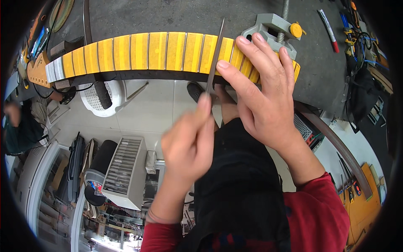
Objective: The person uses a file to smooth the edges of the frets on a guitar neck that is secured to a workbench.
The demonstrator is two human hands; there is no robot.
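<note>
- We count two hands: the left hand (189,143), slightly blurred, grips one file (217,50) near its lower end, fingers curled closely round it.
- We see the right hand (268,88) spread wide and palm down over the guitar neck (157,50), with four fingertips showing; one sits right by the file, though we cannot tell whether it touches.
- We find the file thin, dark and tapered to a point, lying crosswise over the neck toward its right end.
- We see that the neck runs along the near edge of the bench (126,17), bowed by the lens; yellow tape covers it in strips, and we count at least eight slim metal frets left of the file.
- At its left end we find one silvery band (54,69) and one wooden headstock (37,73) with a row of round holes.
- Beside the right hand we count one grey metal clamp (262,23) with a threaded rod and one yellow knob (296,30).
- Farther right we see one white marker (328,31) with a red cap.
- Below the neck we see one white stool (90,98) with a perforated seat.
</note>
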